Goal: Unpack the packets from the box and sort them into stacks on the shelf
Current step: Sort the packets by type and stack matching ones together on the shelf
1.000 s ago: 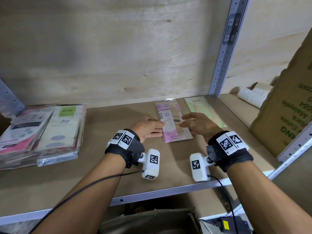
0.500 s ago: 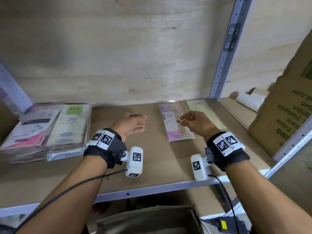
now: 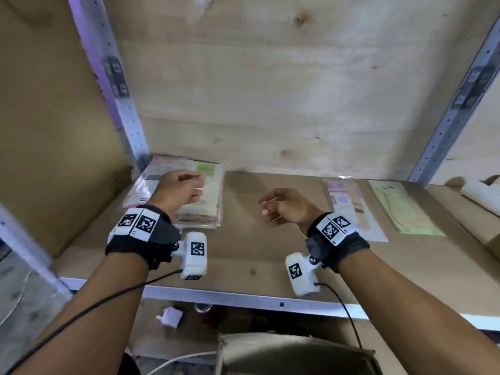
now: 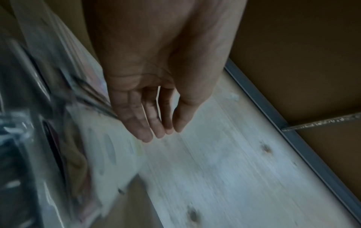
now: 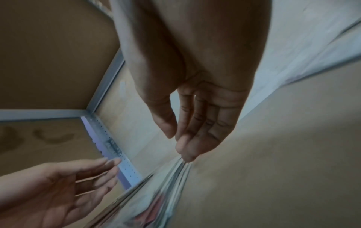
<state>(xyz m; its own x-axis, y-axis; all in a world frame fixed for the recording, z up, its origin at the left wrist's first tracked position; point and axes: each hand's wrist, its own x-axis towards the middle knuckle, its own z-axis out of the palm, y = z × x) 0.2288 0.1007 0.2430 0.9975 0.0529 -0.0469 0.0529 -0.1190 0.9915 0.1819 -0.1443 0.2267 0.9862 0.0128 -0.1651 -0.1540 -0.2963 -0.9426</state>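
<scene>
A stack of clear-wrapped packets (image 3: 207,212) lies at the shelf's back left corner, its top one carrying a green label. My left hand (image 3: 196,185) hovers over that stack with relaxed fingers and holds nothing; the left wrist view shows the same empty hand (image 4: 158,128) beside the blurred stack (image 4: 109,154). My right hand (image 3: 266,209) hangs over the bare middle of the shelf (image 3: 243,255), fingers loose and empty (image 5: 183,143). A single pink packet (image 3: 349,209) and a green packet (image 3: 403,209) lie flat to the right. The open box (image 3: 295,353) sits below the shelf's front edge.
Metal uprights stand at the back left (image 3: 119,104) and the right (image 3: 460,104). A plywood back wall closes the shelf bay. A white ribbed roll (image 3: 481,193) lies in the neighbouring bay. A white plug (image 3: 170,318) and cable lie on the floor below.
Both hands have come off the pink packet and moved left. The left hand now hovers over the left stack, and the view has swung left.
</scene>
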